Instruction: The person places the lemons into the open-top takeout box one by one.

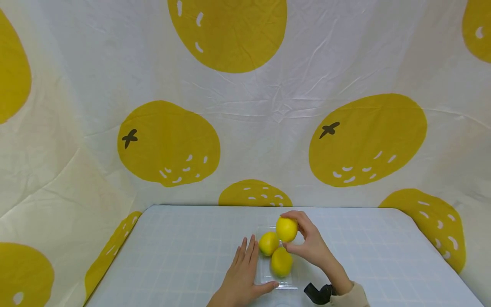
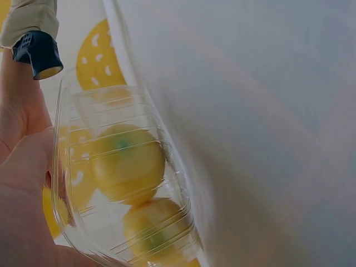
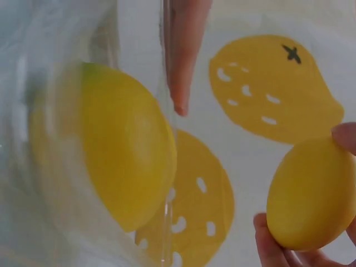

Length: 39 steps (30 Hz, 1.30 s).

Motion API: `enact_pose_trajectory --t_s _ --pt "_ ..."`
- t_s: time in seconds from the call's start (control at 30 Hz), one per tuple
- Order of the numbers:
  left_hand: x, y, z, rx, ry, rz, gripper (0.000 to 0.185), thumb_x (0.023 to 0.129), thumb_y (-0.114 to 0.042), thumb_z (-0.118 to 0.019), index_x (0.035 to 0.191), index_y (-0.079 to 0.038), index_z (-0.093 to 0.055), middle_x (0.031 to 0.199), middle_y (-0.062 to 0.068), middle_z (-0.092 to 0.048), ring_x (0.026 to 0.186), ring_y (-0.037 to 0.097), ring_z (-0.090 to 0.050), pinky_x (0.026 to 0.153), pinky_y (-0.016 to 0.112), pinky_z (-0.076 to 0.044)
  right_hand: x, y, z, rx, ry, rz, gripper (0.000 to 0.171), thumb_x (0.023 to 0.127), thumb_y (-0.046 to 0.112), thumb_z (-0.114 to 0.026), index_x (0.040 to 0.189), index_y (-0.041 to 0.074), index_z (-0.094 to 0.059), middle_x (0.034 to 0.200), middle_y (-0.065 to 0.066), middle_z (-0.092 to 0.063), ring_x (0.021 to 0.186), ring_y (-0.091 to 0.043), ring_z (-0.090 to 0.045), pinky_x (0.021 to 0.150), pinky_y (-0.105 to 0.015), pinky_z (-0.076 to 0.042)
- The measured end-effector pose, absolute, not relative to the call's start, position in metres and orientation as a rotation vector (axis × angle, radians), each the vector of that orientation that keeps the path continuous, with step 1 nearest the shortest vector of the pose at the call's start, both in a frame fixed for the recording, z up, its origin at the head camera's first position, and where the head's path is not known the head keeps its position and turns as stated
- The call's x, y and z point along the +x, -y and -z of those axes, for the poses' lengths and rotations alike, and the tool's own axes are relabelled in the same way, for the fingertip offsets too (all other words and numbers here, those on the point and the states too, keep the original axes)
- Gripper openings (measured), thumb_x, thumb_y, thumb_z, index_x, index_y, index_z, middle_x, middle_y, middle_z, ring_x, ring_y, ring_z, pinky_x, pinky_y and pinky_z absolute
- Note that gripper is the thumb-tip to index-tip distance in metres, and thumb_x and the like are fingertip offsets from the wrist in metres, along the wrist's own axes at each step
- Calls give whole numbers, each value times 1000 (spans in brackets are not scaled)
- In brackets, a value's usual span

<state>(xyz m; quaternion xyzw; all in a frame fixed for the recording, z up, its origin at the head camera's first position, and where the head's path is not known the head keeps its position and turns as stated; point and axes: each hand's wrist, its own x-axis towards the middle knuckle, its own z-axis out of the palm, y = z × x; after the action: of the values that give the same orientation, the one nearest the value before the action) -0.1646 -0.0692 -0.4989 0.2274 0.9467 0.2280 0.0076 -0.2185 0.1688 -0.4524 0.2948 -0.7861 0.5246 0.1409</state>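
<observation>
My right hand (image 1: 310, 245) pinches a yellow lemon (image 1: 286, 230) between thumb and fingers, above the far right part of a clear plastic container (image 1: 278, 287). Two more lemons lie in the container: one at the left (image 1: 269, 244), the other nearer to me (image 1: 281, 262). Along the container's left side rests my left hand (image 1: 245, 268), fingers straight and thumb stretched toward the near edge. Through the clear wall in the left wrist view, both lemons show (image 2: 128, 164). The right wrist view has the held lemon (image 3: 311, 194) at the right, apart from a lemon (image 3: 130, 150) behind the plastic.
A table with a pale checked cloth (image 1: 184, 251) lies under everything. Behind and beside it hangs a white curtain (image 1: 264, 149) printed with large yellow lemons. A black wrist device (image 1: 320, 294) sits at the right sleeve (image 1: 350, 296).
</observation>
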Motion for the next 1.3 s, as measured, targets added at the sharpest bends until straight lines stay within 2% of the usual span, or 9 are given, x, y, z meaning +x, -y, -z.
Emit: enact_pose_trajectory --t_s 0.17,0.47,0.7,1.0,1.13,1.3 --pt "-164 70 498 757 -2999 -705 113 84 -79 -51 155 4 -20 165 18 -8 150 39 -8 116 59 -20 -215 -156 465 1085 2322 -1485 70 71 5 -85 134 17 -56 133 0 -53 117 -20 -54 97 -33 -50" --pt "-163 71 499 762 -2999 -713 114 84 -83 -44 157 2 -17 165 17 -8 150 41 -7 116 58 -20 -208 -141 482 1492 2301 -1373 69 72 11 -82 135 10 -54 132 -7 -56 117 -20 -53 95 -36 -50" --pt "-163 71 499 751 -2987 -698 117 82 -84 -44 156 2 -19 165 17 -7 150 40 -6 117 58 -18 -207 -144 483 1510 2363 -1376 70 73 14 -82 136 10 -52 134 -5 -58 115 -16 -55 97 -33 -48" --pt "-163 71 500 754 -2992 -688 123 78 -88 -44 157 2 -14 165 17 -6 151 38 -4 117 57 -17 -206 -144 483 1607 2382 -1331 57 85 16 -74 138 12 -55 140 -9 -54 127 -23 -51 107 -38 -42" --pt "-164 70 500 762 -3006 -672 120 79 -84 -50 157 2 -17 165 16 -7 150 38 -6 117 57 -18 -205 -143 484 1509 2440 -1291 52 91 23 -73 139 14 -55 138 -6 -54 123 -21 -52 102 -39 -46" --pt "-162 70 498 776 -3018 -683 117 80 -81 -53 156 3 -20 165 18 -9 150 40 -8 116 59 -20 -208 -141 490 1462 2369 -1254 47 88 24 -76 130 15 -59 129 -4 -58 115 -19 -55 95 -37 -50"
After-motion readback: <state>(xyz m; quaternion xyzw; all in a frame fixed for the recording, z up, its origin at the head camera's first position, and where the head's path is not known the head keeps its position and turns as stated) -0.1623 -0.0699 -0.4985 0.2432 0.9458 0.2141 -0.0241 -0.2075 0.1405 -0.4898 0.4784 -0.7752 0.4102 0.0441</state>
